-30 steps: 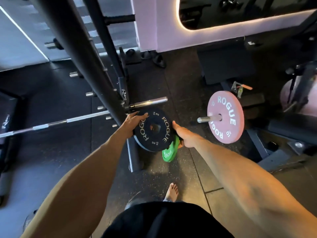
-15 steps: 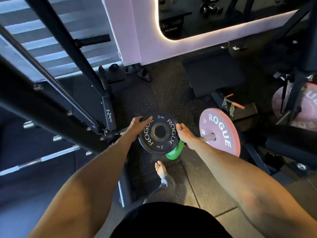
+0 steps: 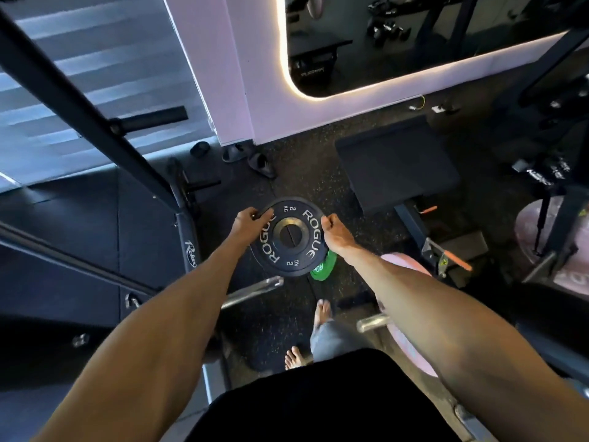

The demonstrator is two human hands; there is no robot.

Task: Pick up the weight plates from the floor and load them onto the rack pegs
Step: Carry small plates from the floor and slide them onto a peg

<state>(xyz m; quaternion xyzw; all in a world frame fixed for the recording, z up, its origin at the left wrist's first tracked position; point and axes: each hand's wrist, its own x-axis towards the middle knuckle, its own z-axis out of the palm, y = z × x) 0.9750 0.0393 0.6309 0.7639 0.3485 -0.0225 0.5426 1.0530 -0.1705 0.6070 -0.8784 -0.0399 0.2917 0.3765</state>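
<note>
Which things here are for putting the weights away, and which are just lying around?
For the job:
- black plate, held by left hand and right hand
- green plate, behind it
- pink plate
- rack

Just lying around:
- slippers
- black pad
- mirror

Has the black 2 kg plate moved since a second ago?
Yes. The black plate, held by both hands, has left the rack's bar sleeve and now sits farther out toward the wall.

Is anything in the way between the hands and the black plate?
No. The left hand and right hand already grip the black plate by opposite edges. A green plate sits partly hidden behind it.
</note>
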